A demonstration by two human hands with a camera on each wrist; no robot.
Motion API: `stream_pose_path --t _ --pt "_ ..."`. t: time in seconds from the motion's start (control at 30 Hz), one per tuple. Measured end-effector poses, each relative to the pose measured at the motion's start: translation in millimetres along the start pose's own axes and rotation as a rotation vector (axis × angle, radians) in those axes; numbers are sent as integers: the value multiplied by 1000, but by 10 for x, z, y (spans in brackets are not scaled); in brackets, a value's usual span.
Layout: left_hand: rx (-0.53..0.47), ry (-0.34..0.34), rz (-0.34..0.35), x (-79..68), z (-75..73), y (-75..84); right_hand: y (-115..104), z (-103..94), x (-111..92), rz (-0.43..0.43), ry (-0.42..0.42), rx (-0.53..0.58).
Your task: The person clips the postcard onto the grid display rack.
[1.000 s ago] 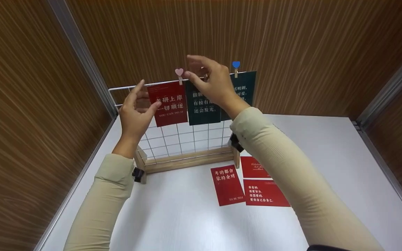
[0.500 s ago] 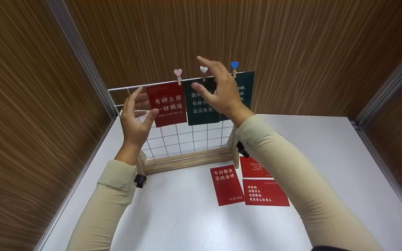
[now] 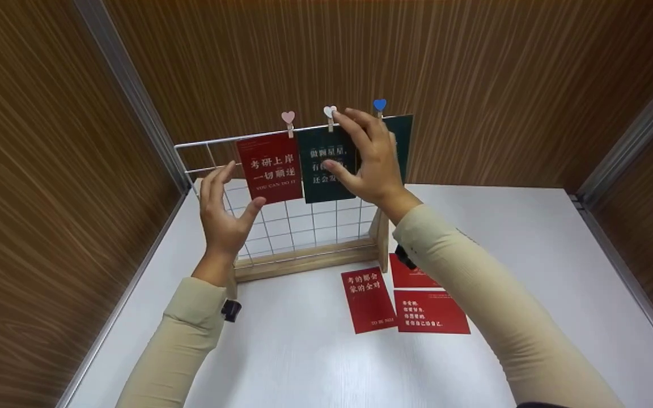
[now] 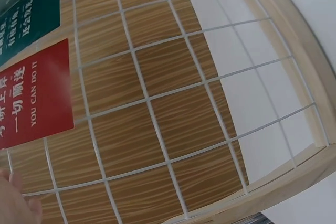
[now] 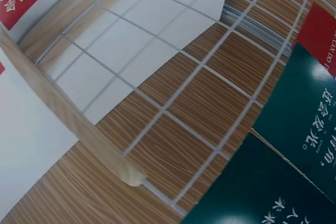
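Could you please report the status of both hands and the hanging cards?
Left hand holding nothing, near red card. Right hand holding nothing, partly hiding both green cards. All three hang from rack.

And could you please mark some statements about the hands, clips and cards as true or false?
1. A pink-heart clip, a white-heart clip and a blue-heart clip stand along the top of the rack. True.
2. The left hand holds a card. False: its fingers are spread and it holds nothing.
3. Three red cards show on the table. True.
4. The hanging red card is under the blue-heart clip. False: it is under the pink-heart clip.
5. In the head view, the right hand covers part of the hanging green cards. True.
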State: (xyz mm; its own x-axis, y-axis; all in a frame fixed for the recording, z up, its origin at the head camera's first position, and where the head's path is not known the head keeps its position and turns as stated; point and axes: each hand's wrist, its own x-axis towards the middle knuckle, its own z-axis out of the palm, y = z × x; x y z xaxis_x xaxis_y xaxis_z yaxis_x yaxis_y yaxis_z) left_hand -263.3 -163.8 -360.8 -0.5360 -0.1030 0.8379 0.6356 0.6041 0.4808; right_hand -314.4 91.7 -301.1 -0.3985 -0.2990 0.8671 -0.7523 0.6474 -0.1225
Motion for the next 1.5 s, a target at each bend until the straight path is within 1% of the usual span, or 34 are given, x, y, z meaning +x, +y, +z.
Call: stream_pose_path --t 0.2,0.4,0.6,0.7,0.8,0.9,1.03,1.5 --pt "57 13 -1 -100 38 -24 36 -10 -128 -23 4 -38" --pt "130 21 24 -207 93 -26 64 -30 -252 -8 -12 -115" --pt "195 0 -8 -360 150 -52 115 -48 -407 13 -20 -139" --pt "184 -13 -19 -447 183 -75 135 -59 -498 27 -26 -148" --pt "141 -24 -27 -538 230 -89 156 -70 -596 42 -36 -162" --pt "106 -36 -49 -631 281 -100 176 -74 -691 55 -45 -163" --pt "96 -54 -80 -749 346 -107 209 -74 -812 69 -51 -154" --pt "95 -117 -110 -1122 554 -134 341 -77 -1224 118 -82 -148"
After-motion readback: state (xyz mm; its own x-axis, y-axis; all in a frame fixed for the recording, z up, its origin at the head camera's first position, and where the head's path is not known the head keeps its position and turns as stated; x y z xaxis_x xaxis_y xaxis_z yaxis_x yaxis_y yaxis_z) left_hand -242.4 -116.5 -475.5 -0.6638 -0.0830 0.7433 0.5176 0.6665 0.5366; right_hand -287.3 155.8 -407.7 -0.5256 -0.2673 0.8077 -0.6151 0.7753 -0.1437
